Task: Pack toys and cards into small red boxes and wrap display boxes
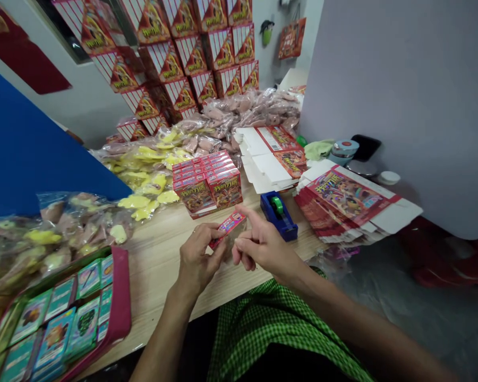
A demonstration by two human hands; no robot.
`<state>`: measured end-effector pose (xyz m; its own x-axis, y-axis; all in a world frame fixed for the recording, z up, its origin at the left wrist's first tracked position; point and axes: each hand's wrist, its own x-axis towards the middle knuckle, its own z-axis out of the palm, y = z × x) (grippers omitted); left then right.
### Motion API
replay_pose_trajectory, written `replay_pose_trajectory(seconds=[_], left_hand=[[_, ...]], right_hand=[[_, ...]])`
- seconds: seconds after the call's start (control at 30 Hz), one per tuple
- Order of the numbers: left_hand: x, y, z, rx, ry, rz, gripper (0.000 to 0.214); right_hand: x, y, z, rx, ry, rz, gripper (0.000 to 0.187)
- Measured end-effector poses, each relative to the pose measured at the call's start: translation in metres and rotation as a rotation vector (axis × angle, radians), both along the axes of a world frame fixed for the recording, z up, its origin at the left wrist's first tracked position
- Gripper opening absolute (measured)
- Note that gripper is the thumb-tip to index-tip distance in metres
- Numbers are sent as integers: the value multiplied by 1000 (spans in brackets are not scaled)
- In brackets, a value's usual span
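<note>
My left hand (199, 254) pinches a small red printed box (231, 224) between thumb and fingers, tilted above the table. My right hand (258, 241) is at the box's right side, its index finger stretched along the far end. Its other fingers are loosely bent, with nothing visibly gripped. Just beyond stands a block of matching red boxes (207, 185), packed in rows. Right of the hands sits a blue tape dispenser (279, 215) with a green roll.
Flat printed cartons (346, 196) lie at the right, with more folded cartons (269, 154) behind. A pink-rimmed bin (121, 297) of card packs stands at the left. Bagged yellow and pink pieces (151, 183) heap along the back, before stacked display boxes (191, 53).
</note>
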<state>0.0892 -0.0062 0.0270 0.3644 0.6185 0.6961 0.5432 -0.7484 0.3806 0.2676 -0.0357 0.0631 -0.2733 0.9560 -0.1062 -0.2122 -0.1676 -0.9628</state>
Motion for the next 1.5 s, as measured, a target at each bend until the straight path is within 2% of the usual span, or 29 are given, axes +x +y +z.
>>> replay_pose_trajectory(seconds=[0.13,0.3,0.47,0.57,0.73,0.97,1.07,1.2,1.3,1.4,1.43,1.5], left_hand=[[1,-1,-3,46,0,-19,5],[3,-2,-4,109,21,-21,7],[3,-2,-1,97,67,-20,20],[2,0,4,-5,77,-60,16],[1,5,18,-269,9,-138,15],[11,22,43,-606,79,-35,15],[18,23,49,-569,186,28,10],[14,25,49,-428,280,115,5],[-5,33,46,-500,108,147,8],[-27,39,43,-710,-198,77,21],[-32,39,42,-770,-282,44,24],[-40,37,39,-829,-398,15,30]], right_hand=[[-3,14,-9,7,-89,-23,91],[-5,23,-12,8,-165,-47,91],[-7,23,-13,-1,-226,-84,91],[-7,22,-16,11,-167,-81,92],[-9,18,-26,22,-27,-121,93],[-16,20,-29,4,-2,-175,85],[-15,19,-34,-74,-71,-152,87],[-2,12,-58,-179,-230,-113,79],[16,12,-76,-33,-430,-165,58],[31,19,-79,191,-569,-251,40],[34,22,-77,222,-563,-230,40],[36,27,-73,201,-489,-58,41]])
